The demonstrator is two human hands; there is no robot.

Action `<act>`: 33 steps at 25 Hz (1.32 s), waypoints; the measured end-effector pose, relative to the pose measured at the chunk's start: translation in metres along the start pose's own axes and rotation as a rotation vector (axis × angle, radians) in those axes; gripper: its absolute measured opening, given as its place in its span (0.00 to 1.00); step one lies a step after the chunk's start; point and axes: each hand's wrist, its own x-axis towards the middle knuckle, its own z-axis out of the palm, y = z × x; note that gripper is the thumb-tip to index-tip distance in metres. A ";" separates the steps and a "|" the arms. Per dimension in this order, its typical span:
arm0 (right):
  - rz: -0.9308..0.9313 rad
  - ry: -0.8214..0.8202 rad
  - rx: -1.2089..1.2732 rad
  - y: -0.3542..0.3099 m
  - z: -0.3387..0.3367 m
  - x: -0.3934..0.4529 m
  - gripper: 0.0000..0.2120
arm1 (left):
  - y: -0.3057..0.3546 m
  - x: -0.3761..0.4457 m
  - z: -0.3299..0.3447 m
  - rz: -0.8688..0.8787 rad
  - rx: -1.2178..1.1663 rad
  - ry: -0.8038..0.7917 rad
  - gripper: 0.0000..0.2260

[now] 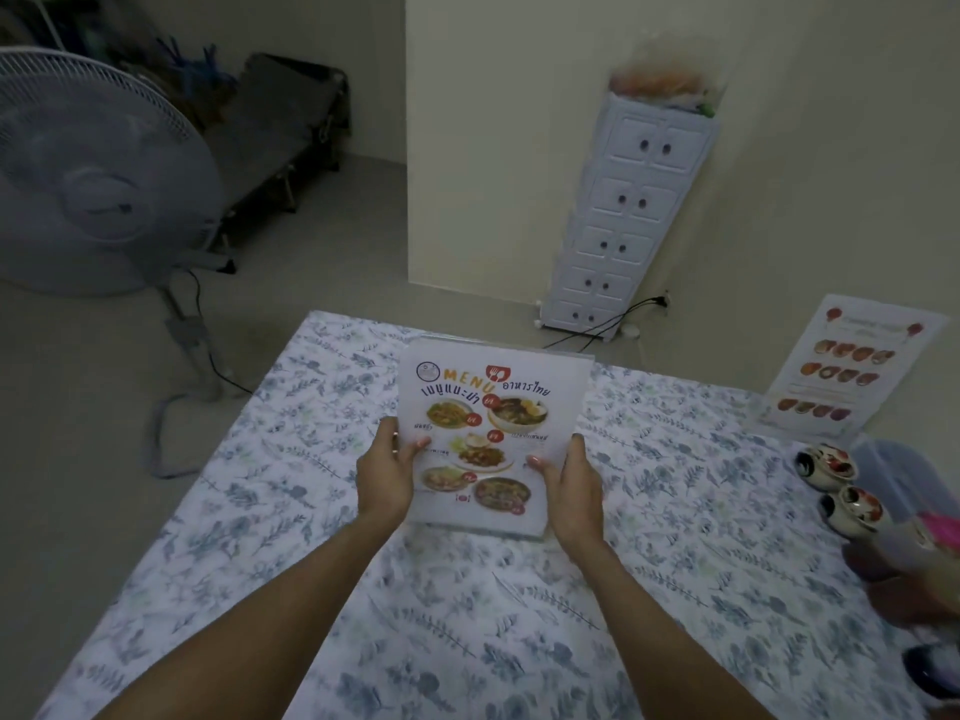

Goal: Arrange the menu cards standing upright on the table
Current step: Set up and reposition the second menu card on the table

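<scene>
A menu card (493,407) in a clear stand, printed with "MENU" and food photos, is held up over the middle of the table (270,511), which has a floral cloth. My left hand (387,472) grips its left edge and my right hand (571,485) grips its right edge, thumbs on the front. I cannot tell if its base touches the cloth. A second menu card (852,366) stands upright at the table's far right corner, leaning slightly back.
Small painted ceramic cups (831,467) and a clear plastic container (904,480) sit along the right edge. A standing fan (93,174) is on the floor at left. A white drawer tower (628,210) stands against the wall beyond the table, with cables on the floor.
</scene>
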 end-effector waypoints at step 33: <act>-0.009 -0.057 0.042 -0.156 0.293 0.254 0.07 | -0.048 0.405 -0.128 -0.055 0.002 0.034 0.14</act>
